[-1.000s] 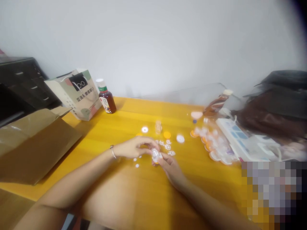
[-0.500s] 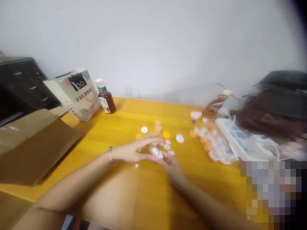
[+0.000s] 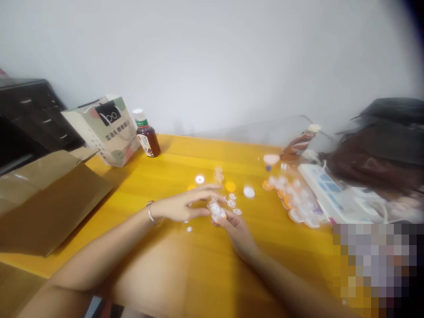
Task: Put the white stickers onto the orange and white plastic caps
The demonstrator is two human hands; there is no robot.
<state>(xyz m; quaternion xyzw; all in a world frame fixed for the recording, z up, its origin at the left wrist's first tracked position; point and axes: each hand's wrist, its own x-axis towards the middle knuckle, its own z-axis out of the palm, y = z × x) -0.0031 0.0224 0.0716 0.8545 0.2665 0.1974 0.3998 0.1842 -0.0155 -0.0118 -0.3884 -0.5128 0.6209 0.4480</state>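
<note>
My right hand (image 3: 236, 229) grips a small clear plastic container (image 3: 217, 212) between thumb and fingers, just above the table; blur hides its details. My left hand (image 3: 185, 205), with a bracelet at the wrist, reaches over from the left. Its fingers stretch out past the container's far side, and the thumb tip is at the container's left edge; whether it touches, I cannot tell. Several thin white cut-out pieces (image 3: 231, 203) lie just beyond the hands. Around them are a yellow disc (image 3: 230, 187), white discs (image 3: 248, 191) and a small translucent figure-like piece (image 3: 218, 175).
At the left stand an open cardboard box (image 3: 49, 207), a paper bag (image 3: 112, 132) and a dark red bottle (image 3: 149, 140). On the right are clustered clear and orange containers (image 3: 294, 198), a white-and-blue package (image 3: 326, 187), a tilted brown bottle (image 3: 300, 143) and a dark bag (image 3: 380, 145).
The container has turned a little in my right hand and now looks more upright. My left thumb and fingers have drawn slightly left of it. A small white piece now shows below my left hand.
</note>
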